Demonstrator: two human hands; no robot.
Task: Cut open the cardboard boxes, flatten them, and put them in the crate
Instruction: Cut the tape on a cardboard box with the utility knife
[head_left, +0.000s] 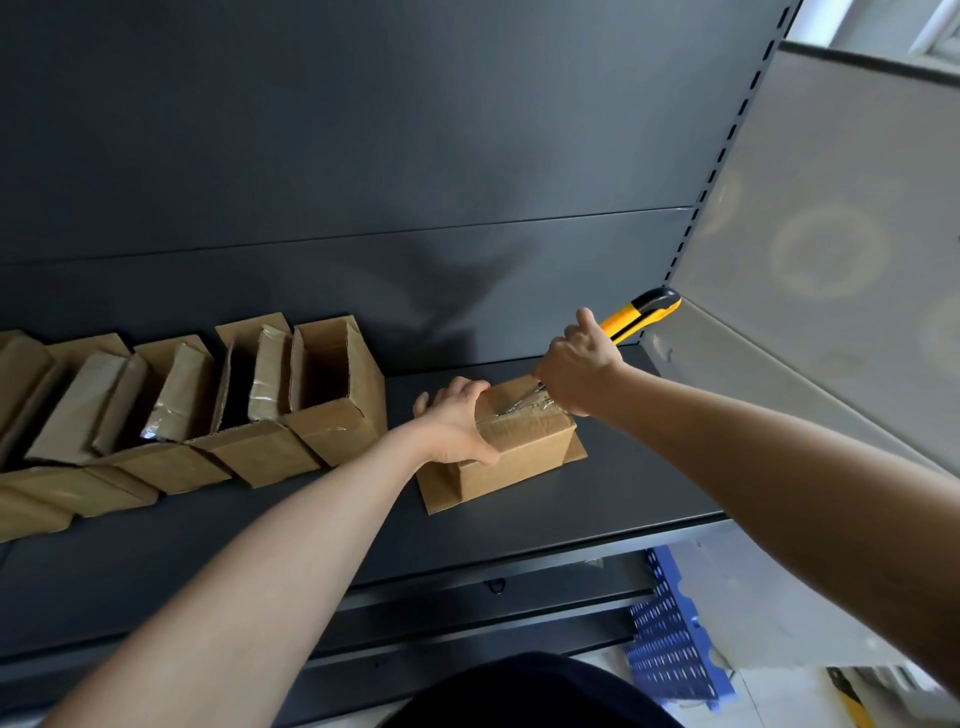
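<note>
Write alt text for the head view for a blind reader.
A person's right hand holds a yellow utility knife, blade on the taped top of a cardboard box that the left hand grips on a dark shelf. A row of opened boxes stands to its left; a blue crate shows below.

Sealed cardboard box (519, 441) under a yellow-and-black utility knife (641, 312)
The brown box stands on splayed bottom flaps on the shelf (597, 499), clear tape across its top — blade tip in the seam. A row of opened boxes (332, 395) leans at its left; a blue perforated crate (670, 639) sits below.
</note>
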